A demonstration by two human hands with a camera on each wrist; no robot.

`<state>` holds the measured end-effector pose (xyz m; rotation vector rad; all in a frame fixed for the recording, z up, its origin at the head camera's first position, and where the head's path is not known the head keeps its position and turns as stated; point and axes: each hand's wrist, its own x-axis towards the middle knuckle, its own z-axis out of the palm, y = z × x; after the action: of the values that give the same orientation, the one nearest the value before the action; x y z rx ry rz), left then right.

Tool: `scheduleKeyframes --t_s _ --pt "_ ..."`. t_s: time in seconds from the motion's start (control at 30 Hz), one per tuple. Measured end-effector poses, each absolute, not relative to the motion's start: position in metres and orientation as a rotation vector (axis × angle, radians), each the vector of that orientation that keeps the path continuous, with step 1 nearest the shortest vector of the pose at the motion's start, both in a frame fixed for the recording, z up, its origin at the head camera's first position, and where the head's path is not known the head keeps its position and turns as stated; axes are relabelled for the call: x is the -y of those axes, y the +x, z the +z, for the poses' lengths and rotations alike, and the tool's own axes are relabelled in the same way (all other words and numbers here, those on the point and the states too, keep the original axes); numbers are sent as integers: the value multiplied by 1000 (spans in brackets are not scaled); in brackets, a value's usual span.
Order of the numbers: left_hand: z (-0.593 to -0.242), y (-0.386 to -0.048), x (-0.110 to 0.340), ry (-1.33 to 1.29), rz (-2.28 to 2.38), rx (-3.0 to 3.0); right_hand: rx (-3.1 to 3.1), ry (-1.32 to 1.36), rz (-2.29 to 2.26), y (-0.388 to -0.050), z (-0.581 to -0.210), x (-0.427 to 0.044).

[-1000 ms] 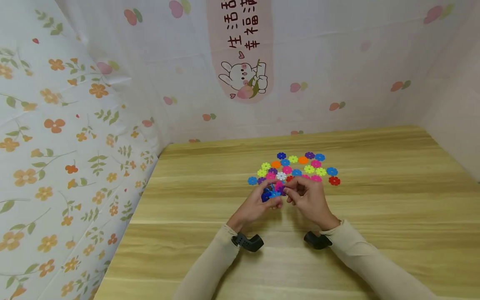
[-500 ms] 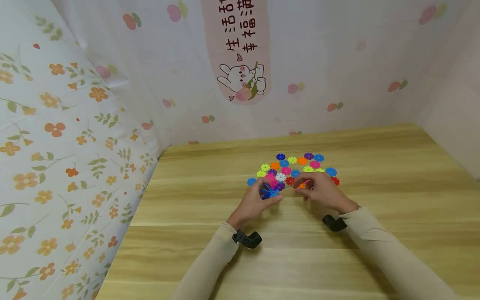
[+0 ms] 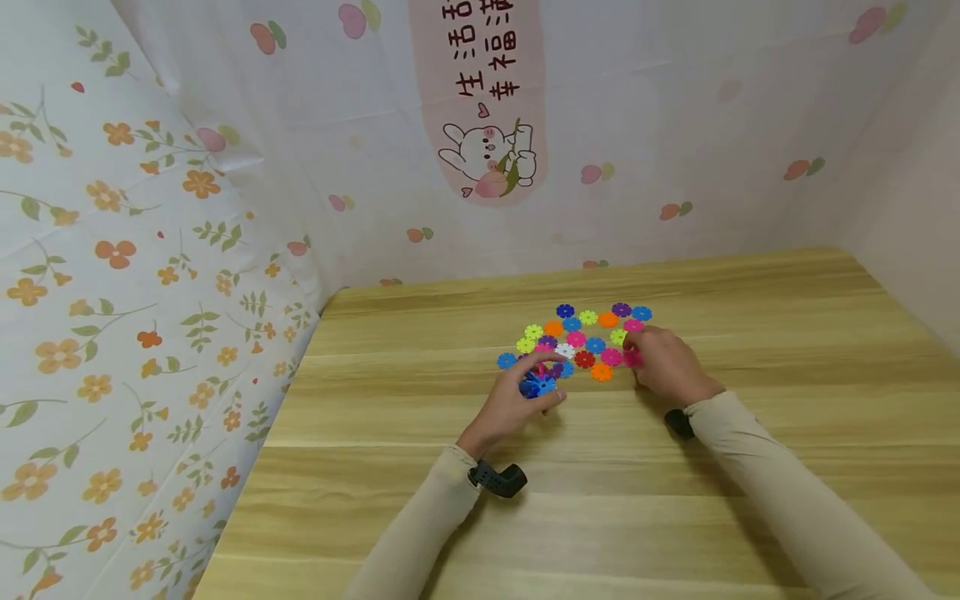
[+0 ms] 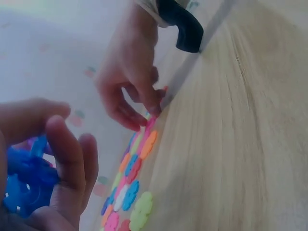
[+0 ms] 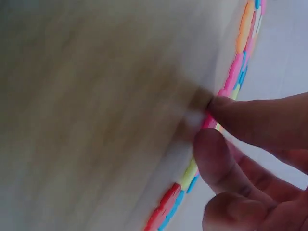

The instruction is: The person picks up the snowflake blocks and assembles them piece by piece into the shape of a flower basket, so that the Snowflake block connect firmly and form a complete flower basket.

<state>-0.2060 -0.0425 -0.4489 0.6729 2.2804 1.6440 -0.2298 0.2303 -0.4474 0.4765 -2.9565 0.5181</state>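
Observation:
My left hand [image 3: 507, 407] holds a small cluster of joined plastic snowflake discs [image 3: 538, 385], mostly blue with some pink and purple. Part of the cluster hides behind the fingers; in the left wrist view its blue discs [image 4: 29, 190] show between thumb and fingers. To the right, my right hand [image 3: 671, 367] is down at the near right of the loose discs. Its thumb and a finger pinch the edges of a pink snowflake disc [image 5: 210, 121] at table level. An orange snowflake disc [image 3: 602, 372] lies flat just left of that hand.
Loose snowflake discs in several colours lie spread behind the hands, among them a red disc [image 3: 584, 359], a white disc [image 3: 565, 352] and a dark blue disc [image 3: 565, 311]. The wooden table [image 3: 360, 467] meets a patterned cloth [image 3: 300, 208] at the back.
My right hand has left the cluster and moved right to a pink disc. An orange disc that was under its fingers now lies uncovered. The left hand keeps its hold, nearly still.

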Motion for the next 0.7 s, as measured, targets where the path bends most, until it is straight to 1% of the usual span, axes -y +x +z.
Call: scheduleKeyframes --t_s 0.23,0.4,0.5,0.7 --pt "-449 -204 43 690 1644 -2281 3010 608 454 -236 -445 -235" --pt "-447 -204 42 684 1633 -2292 3049 614 519 -241 -441 -238" --pt "-448 -203 42 672 1629 -2288 2993 624 713 -236 -439 -236" --pt "-447 -204 40 669 1611 -2280 2728 699 1360 -209 -435 -207"
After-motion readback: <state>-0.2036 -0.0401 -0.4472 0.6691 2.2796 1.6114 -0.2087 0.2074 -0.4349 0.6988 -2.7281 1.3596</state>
